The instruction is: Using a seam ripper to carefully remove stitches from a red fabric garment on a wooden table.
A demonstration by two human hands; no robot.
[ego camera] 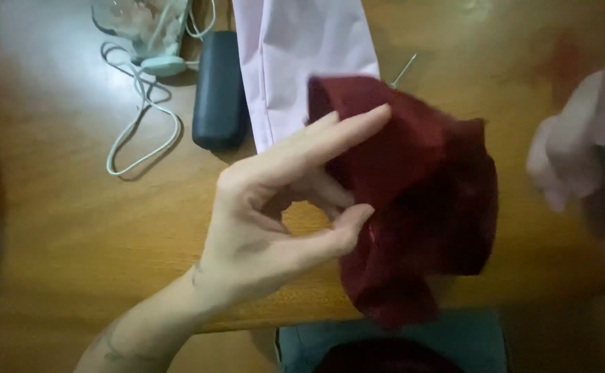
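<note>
1. Left hand (282, 200) pinches the dark red cloth (413, 200) by its edge, just above the near rim of the wooden surface (61, 228)
2. Cloth looks soft, light and floppy, so grip a hem
3. Right hand (586, 159) is blurred beside it, can't tell its grip
4. Farther back: pink fabric (302, 55), dark case (219, 90), white cable (137, 117)

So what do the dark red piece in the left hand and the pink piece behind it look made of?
The dark red piece looks like soft, matte fabric, perhaps felt or fleece: fuzzy edges, limp folds. The pink piece looks like smooth thin woven cloth with sharp creases. The left hand pinches the red one.
</note>
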